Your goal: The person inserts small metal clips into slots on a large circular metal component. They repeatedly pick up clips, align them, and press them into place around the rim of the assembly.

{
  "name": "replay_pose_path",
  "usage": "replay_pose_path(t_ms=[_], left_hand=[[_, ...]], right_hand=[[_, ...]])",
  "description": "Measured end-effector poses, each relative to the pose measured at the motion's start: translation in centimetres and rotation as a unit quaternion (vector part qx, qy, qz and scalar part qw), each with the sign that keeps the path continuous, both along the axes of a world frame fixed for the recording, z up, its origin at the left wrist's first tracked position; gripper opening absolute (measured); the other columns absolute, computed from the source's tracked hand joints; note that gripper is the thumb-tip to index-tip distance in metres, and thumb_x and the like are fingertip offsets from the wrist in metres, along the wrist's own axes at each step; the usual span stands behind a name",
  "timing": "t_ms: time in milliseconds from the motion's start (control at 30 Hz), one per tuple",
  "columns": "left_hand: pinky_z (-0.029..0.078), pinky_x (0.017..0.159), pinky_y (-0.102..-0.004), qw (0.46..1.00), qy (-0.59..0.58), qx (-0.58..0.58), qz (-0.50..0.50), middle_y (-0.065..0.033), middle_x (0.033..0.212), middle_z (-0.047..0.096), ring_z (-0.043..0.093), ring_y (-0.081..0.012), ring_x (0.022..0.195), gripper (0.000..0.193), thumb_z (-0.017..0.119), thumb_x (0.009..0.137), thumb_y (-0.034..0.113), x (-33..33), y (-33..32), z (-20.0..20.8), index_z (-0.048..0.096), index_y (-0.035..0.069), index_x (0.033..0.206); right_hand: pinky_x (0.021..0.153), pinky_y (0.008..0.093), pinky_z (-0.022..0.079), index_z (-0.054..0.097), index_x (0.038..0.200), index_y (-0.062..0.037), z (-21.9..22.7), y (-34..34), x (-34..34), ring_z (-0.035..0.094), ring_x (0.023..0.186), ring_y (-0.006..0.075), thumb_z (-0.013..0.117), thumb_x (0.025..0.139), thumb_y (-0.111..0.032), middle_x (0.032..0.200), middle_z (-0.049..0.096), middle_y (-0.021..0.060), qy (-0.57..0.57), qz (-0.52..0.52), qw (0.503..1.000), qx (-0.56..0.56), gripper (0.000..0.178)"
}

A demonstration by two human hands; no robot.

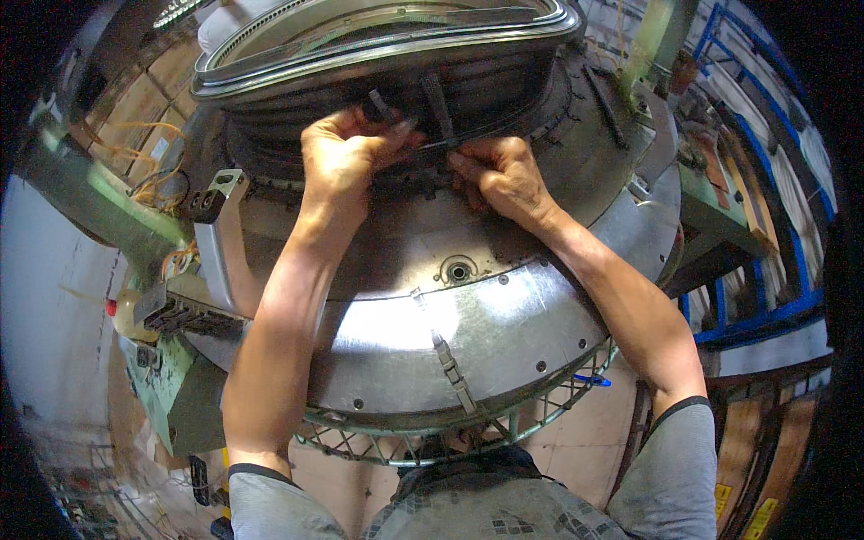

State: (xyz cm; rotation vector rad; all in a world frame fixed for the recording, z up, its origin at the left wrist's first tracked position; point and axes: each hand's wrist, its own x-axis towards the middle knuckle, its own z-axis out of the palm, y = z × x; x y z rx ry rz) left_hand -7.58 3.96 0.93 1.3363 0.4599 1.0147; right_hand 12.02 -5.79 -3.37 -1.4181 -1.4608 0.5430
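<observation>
Both of my hands reach over a large round metal machine (pixel 387 346) to the foot of its dark upright drum (pixel 504 85). My left hand (pixel 346 148) is closed, thumb and fingers pinched near a short grey metal tab (pixel 382 105). Just to the right, my right hand (pixel 506 175) is also closed, fingertips pressed together by the lower end of a narrow dark upright strip (pixel 438 106). A thin pale line shows between the fingertips. What either hand pinches is too small to make out.
A bright metal rim (pixel 387 61) tops the drum. A metal bracket (pixel 222 238) rises left of my left forearm. Green machine posts (pixel 99 202) stand on both sides. Below the cover runs a green lattice ring (pixel 423 445). Blue racks (pixel 765 153) hold pale rolls at the right.
</observation>
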Motion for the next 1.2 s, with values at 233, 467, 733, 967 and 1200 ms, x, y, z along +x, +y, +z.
replay_pose_path(t_ms=[233, 467, 733, 967, 1200], left_hand=[[0.058, 0.071, -0.0389, 0.746, 0.152, 0.603, 0.240, -0.0131, 0.090, 0.072, 0.071, -0.0332, 0.081, 0.019, 0.064, 0.076, -0.006, 0.6, -1.0, 0.7, 0.071, 0.005, 0.089], [0.060, 0.074, -0.0417, 0.698, 0.294, 0.606, 0.242, -0.0136, 0.109, 0.073, 0.072, -0.0338, 0.086, 0.023, 0.061, 0.071, -0.006, 0.8, -1.9, -0.4, 0.070, 0.006, 0.089], [0.061, 0.075, -0.0407, 0.698, 0.300, 0.607, 0.233, -0.0146, 0.123, 0.069, 0.072, -0.0344, 0.088, 0.024, 0.062, 0.068, -0.007, 0.9, -1.6, -0.6, 0.070, 0.005, 0.087], [0.060, 0.075, -0.0419, 0.708, 0.265, 0.613, 0.230, -0.0156, 0.128, 0.067, 0.072, -0.0349, 0.087, 0.022, 0.062, 0.067, -0.006, 1.1, -1.3, -0.8, 0.069, 0.005, 0.085], [0.060, 0.075, -0.0421, 0.707, 0.286, 0.609, 0.218, -0.0160, 0.131, 0.065, 0.072, -0.0355, 0.087, 0.021, 0.062, 0.066, -0.006, 1.0, -1.3, -0.7, 0.069, 0.004, 0.084]], right_hand=[[0.076, 0.0353, 0.056, 0.077, 0.102, -0.0029, -0.2, 0.1, -0.2, 0.075, 0.084, 0.0237, 0.069, 0.087, -0.015, 0.097, 0.075, 0.0196, -0.034, -0.041, 0.998, 0.027, 0.021], [0.045, 0.0248, 0.042, 0.070, 0.081, -0.0013, -0.6, 0.5, -0.5, 0.054, 0.051, 0.0065, 0.068, 0.097, -0.015, 0.065, 0.064, -0.0002, -0.024, -0.005, 0.995, 0.100, 0.021], [0.044, 0.0254, 0.042, 0.070, 0.079, -0.0015, -0.5, 0.4, -0.3, 0.054, 0.050, 0.0067, 0.068, 0.097, -0.016, 0.061, 0.062, 0.0001, -0.048, -0.009, 0.993, 0.105, 0.023], [0.049, 0.0280, 0.044, 0.072, 0.082, -0.0016, -0.3, 0.4, -0.4, 0.058, 0.054, 0.0104, 0.068, 0.094, -0.014, 0.065, 0.064, 0.0043, -0.066, -0.018, 0.991, 0.111, 0.018], [0.068, 0.0380, 0.055, 0.076, 0.094, -0.0024, -0.3, 0.3, -0.2, 0.074, 0.072, 0.0260, 0.068, 0.084, -0.014, 0.089, 0.071, 0.0235, -0.065, -0.031, 0.996, 0.057, 0.017]])
